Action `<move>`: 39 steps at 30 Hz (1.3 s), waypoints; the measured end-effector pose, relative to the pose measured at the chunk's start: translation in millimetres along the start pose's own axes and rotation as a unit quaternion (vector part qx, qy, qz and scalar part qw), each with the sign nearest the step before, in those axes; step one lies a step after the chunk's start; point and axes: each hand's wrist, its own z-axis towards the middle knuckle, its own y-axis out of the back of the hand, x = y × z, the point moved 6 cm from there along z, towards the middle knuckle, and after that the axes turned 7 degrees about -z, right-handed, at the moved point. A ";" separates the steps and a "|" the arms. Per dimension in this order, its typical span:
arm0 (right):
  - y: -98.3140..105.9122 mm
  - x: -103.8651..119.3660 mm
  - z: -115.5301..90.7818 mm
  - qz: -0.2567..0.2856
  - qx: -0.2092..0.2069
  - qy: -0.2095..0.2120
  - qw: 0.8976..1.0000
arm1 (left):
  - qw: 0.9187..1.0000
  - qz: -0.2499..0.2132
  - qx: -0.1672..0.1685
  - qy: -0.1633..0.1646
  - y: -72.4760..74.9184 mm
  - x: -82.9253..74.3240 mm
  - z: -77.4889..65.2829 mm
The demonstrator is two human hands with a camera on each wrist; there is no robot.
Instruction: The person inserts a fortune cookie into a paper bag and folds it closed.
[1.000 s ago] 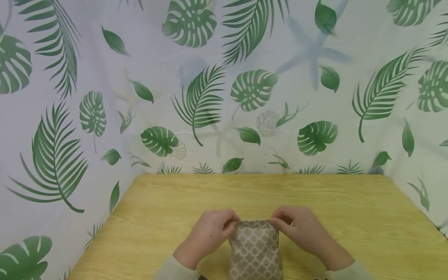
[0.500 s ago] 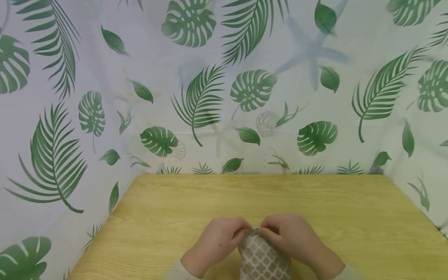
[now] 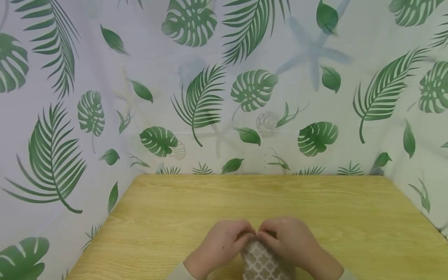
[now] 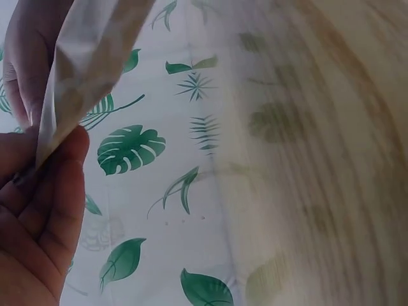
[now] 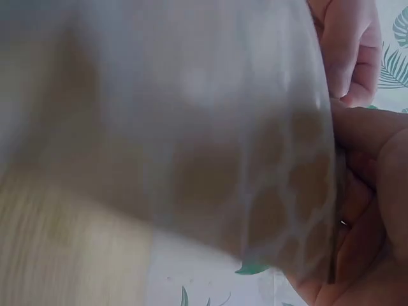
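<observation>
A taupe cloth pouch with a white lattice pattern hangs upright at the bottom middle of the head view, its lower part cut off by the frame. My left hand pinches its top edge from the left. From the other side my right hand pinches the same edge, and the two sets of fingertips nearly meet. In the left wrist view the pale side of the pouch rises from between the thumb and fingers. Blurred and close, the pouch fills much of the right wrist view.
Below the pouch lies a wood-grain table. Behind and at both sides stand white hangings printed with green leaves, meeting the table's far edge.
Both hands have come together along the pouch's top edge, from its two corners to the middle, bunching or folding it. They have also sunk slightly lower in the head view.
</observation>
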 end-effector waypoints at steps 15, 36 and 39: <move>18.6 -29.7 -2.9 0.054 -0.007 -0.004 0.999 | 0.997 -0.021 -0.079 0.002 34.6 8.2 -3.0; -12.3 -68.9 1.8 0.081 0.119 -0.059 0.988 | 0.992 0.038 0.058 0.106 19.2 59.6 19.2; -24.3 -75.2 7.9 0.040 0.143 -0.047 0.988 | 0.989 0.063 0.099 0.095 11.3 72.2 24.5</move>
